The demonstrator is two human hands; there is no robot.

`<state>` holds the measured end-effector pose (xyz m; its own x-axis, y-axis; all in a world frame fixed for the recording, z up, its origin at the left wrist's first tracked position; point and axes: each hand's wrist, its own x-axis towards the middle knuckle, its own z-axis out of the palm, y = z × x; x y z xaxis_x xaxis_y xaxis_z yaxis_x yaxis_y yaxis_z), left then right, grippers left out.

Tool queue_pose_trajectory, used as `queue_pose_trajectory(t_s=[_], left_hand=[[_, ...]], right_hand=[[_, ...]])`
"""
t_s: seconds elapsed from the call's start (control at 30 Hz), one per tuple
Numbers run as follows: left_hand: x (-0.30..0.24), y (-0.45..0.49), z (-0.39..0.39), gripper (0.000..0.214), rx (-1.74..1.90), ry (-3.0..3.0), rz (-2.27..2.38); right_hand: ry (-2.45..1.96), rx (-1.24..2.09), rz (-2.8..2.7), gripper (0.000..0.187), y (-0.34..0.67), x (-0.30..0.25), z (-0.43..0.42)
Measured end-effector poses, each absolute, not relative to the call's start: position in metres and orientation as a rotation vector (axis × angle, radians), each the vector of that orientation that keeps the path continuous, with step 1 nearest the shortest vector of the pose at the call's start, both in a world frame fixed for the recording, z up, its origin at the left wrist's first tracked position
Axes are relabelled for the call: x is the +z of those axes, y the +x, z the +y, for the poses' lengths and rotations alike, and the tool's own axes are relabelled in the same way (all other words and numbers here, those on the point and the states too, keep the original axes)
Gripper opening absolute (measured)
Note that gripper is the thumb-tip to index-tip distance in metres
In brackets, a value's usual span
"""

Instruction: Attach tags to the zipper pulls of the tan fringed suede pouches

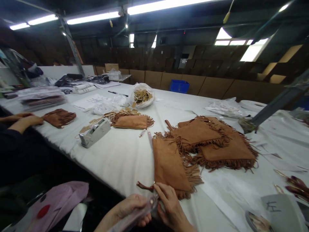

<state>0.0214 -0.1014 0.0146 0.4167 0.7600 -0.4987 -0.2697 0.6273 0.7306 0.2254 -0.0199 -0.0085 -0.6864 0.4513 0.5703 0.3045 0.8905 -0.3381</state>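
Note:
At the near table edge my left hand (134, 206) is closed round a long clear plastic sleeve (135, 217). My right hand (170, 204) is closed beside it, fingertips pinched at the sleeve's upper end and the corner of a brown fringed suede pouch (169, 164). Exactly what those fingertips grip is hidden. A thin brown strap (145, 186) sticks out leftward from that corner. The pouch lies flat, fringe to the right. Further right, several more fringed pouches (227, 145) overlap in a pile.
A grey tape dispenser (95, 132) and another fringed pouch (131, 121) lie beyond my hands. Behind them is a plastic bag of tan tags (143, 96). At left, a co-worker's hands (26, 120) touch a pouch (59, 118). A metal post (277, 100) rises at right.

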Motion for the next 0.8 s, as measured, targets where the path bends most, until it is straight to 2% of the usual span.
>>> queue_pose_trajectory(t_s=[0.1,0.2,0.3,0.53,0.63,0.8], left_hand=[[0.002,0.025,-0.114,0.039,0.68,0.498,0.961],[-0.005,0.034,-0.122,0.038,0.768,0.477,1.05],[-0.006,0.043,-0.123,0.04,0.871,0.509,1.12],[0.004,0.059,-0.103,0.042,0.95,0.549,1.166],[0.006,0.067,-0.091,0.042,0.984,0.484,1.109],[0.0,0.083,-0.075,0.049,1.001,0.369,1.178]], right_hand=[[-0.738,0.317,-2.449,0.062,0.233,-0.012,-0.017],[-0.819,0.313,-2.456,0.044,0.234,-0.02,-0.015],[-0.788,0.346,-2.364,0.034,0.23,-0.03,-0.015],[-0.692,0.581,-2.169,0.023,0.232,-0.034,-0.017],[-0.656,0.628,-2.114,0.022,0.234,-0.035,-0.018],[-0.604,0.717,-2.138,0.034,0.238,-0.034,-0.02]])
